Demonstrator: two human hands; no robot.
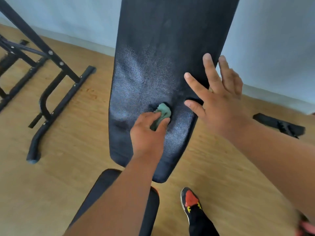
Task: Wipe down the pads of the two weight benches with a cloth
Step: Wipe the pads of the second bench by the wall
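Bench pad [153,65]; cloth [162,114] between left fingers [162,125]

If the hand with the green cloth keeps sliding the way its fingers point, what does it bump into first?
Probably nothing solid soon: the left hand pushing the cloth points up the back pad, so it meets only more bare pad as far as shown.

Left hand [146,135] gripped a bunched green cloth [162,114], pressed onto the black back pad [153,65] — right hand [219,99] spread flat at the pad's right edge, fingers straight. Seat pad [102,184] below, red-toed shoe [192,201] on wooden floor [51,184].
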